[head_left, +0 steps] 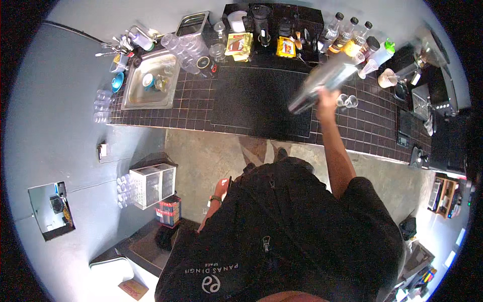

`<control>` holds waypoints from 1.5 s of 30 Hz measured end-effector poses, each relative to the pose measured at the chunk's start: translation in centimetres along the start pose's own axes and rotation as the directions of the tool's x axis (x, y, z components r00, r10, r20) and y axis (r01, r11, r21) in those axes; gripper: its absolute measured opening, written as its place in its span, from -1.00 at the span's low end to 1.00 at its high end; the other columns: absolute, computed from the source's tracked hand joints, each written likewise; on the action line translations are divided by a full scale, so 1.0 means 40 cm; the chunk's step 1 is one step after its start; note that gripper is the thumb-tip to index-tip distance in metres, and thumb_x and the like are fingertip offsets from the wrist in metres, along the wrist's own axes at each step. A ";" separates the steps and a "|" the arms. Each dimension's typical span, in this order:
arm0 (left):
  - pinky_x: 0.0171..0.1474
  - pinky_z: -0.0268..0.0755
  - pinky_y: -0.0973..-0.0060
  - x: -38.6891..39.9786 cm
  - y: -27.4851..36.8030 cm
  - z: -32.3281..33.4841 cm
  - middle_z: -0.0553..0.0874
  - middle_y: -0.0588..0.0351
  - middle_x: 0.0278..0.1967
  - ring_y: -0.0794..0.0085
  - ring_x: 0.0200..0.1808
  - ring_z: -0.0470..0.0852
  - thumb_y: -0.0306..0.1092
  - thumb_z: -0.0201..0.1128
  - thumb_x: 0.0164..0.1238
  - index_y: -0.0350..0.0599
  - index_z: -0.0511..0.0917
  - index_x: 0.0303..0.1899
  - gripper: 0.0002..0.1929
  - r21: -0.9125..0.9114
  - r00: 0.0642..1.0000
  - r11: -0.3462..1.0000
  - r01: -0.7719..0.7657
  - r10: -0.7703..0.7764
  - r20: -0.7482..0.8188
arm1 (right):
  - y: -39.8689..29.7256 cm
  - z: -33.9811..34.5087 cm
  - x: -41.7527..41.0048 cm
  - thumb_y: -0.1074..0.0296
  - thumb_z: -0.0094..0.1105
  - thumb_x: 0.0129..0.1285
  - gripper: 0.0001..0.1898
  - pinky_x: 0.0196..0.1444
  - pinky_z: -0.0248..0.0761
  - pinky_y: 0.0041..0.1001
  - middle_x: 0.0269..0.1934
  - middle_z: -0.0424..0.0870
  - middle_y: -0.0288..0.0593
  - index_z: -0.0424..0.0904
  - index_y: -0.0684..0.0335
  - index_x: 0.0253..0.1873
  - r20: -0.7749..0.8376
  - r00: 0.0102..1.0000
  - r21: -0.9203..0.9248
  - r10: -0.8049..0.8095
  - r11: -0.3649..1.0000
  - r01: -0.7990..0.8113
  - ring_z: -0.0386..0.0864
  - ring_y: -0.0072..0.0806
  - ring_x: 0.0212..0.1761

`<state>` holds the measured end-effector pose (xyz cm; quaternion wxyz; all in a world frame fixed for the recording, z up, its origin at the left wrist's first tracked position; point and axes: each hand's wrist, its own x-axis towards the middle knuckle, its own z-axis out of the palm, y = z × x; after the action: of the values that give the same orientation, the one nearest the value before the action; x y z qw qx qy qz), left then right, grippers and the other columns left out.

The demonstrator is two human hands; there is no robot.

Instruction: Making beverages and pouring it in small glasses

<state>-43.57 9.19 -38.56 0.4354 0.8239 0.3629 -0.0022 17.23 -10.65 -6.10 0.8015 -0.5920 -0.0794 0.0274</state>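
Note:
A long, shiny metallic container (320, 83), smeared by motion, is tilted over the right part of the counter. My right hand (327, 100) grips it near its middle; it looks like a shaker or bottle. Under it lies a black rubber bar mat (260, 100). Just right of this hand, two small clear glasses (347, 100) stand on the dark tiles. My left hand (222, 187) hangs low by my side, with a watch on its wrist. A thin dark edge shows beside its fingers, and whether it holds something is unclear.
A steel sink (130, 94) holding dishes is set into the left of the tiled counter (192, 88). Clear cups (185, 53), snack packets (238, 44) and glass bottles (345, 33) line the back. A digital scale (403, 140) and an espresso machine (434, 85) stand right. A white cabinet (153, 185) is left.

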 end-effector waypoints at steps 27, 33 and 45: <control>0.24 0.56 0.16 0.266 1.309 -0.223 0.57 -0.08 0.31 0.15 0.20 0.66 0.56 0.06 0.31 -0.13 0.22 0.53 0.02 -0.882 0.917 0.392 -0.260 0.385 -0.099 | -0.088 0.086 -0.234 -0.18 0.07 0.53 -0.34 0.31 0.39 -0.28 0.21 0.60 -0.02 0.39 0.37 0.37 0.685 0.600 -0.170 0.414 0.891 -0.421 0.54 -0.32 0.20; 0.24 0.59 0.04 0.291 1.197 -0.191 0.58 -0.12 0.28 0.04 0.19 0.65 0.31 0.29 0.31 -0.24 0.29 0.46 -0.08 -0.984 0.974 0.178 0.002 0.221 0.042 | -0.309 0.045 -0.241 0.01 0.22 0.49 -0.37 0.47 0.29 -0.20 0.39 0.45 0.13 0.36 0.29 0.48 0.761 0.510 -0.508 0.400 0.857 0.086 0.44 -0.06 0.42; 0.40 0.41 -0.13 0.322 1.259 -0.520 0.51 -0.12 0.34 0.10 0.29 0.54 0.52 0.17 0.21 -0.09 0.26 0.51 0.02 -0.818 0.802 0.224 -0.530 0.445 -0.398 | -0.270 -0.509 -0.300 0.15 0.11 0.56 -0.60 0.08 0.51 -0.45 0.11 0.70 -0.17 0.51 0.25 0.32 -0.116 0.918 -0.394 0.380 0.831 -0.393 0.69 -0.42 0.06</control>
<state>-10.36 13.79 6.29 0.7706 0.5225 0.0448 0.3622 8.12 -34.76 -2.79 0.6387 -0.7506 0.0509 0.1618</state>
